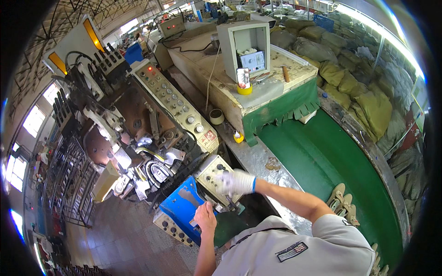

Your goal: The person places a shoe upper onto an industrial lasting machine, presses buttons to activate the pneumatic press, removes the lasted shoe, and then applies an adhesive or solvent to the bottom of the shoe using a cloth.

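My left hand [206, 216], bare, is closed with the thumb raised at the right edge of a blue tray [177, 202]. A small pale piece shows beside its fingers; what the fist grips is hidden. My right hand [235, 182], in a white knitted glove with a blue cuff, is over a beige control box [209, 171] with black knobs. Its fingers are smeared by motion, so I cannot tell whether they hold anything. Ahead of both hands stands a shoe-making machine [156, 170] with shiny metal clamps and hoses.
A long beige panel [172, 99] with dials and a red light flanks the machine. To the right runs a green conveyor belt [317, 156] with several beige shoes [343, 202] on it. A wooden bench [202, 60] bears a grey metal cabinet [225, 50], a phone and a hammer [285, 73].
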Available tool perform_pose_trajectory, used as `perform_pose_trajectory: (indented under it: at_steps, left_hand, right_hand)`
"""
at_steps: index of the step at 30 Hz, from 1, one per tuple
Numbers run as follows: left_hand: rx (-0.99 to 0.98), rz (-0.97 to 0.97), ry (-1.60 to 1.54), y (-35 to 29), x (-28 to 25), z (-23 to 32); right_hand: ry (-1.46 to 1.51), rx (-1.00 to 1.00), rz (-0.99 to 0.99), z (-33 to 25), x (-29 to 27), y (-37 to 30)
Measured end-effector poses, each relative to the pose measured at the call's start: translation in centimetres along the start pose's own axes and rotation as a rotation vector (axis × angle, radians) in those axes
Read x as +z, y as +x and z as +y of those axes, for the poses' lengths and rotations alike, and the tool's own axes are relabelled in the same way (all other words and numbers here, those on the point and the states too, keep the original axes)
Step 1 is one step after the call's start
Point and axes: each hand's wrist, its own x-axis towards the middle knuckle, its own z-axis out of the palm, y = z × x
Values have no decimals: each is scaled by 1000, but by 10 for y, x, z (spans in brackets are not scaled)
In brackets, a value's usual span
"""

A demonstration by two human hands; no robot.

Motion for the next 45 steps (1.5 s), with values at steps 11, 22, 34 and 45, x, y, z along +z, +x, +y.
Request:
perform_pose_trajectory:
  at_steps: [11, 22, 34, 45]
  left_hand:
    - [-3, -3, -26, 6, -11, 12]
    - [-45, -94, -22, 11, -18, 14]
    - [-6, -4, -18, 9, -12, 12]
    - [-6, -23, -29, 10, -13, 12]
  right_hand:
    - [1392, -346, 252, -138, -187, 55]
    - [1838, -141, 479, -75, -141, 58]
    - [1858, -89, 554, -92, -143, 59]
    - [1900, -45, 861, -81, -139, 46]
